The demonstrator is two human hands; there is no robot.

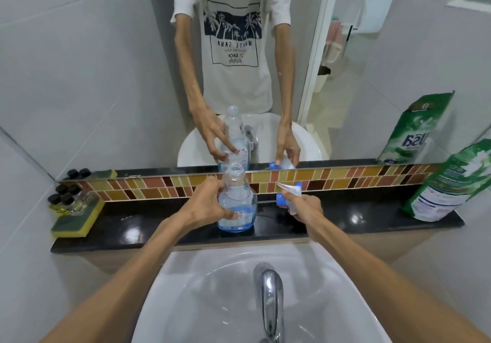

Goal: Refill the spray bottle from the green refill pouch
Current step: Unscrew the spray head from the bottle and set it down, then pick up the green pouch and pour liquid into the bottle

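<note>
A clear spray bottle [237, 201] with a blue base stands upright on the black shelf [372, 217], its neck open and its head off. My left hand [210, 204] wraps around its left side. To the right, my right hand [305, 207] holds the white and blue spray head [288, 192] just above the shelf, apart from the bottle. The green refill pouch [449, 183] leans against the wall at the shelf's right end, untouched.
A mirror behind the shelf reflects the person and the bottle. A yellow-green sponge [77, 219] and several small black-capped jars [66, 194] sit at the shelf's left end. Below lie a white sink [191, 289] and a chrome tap [269, 297].
</note>
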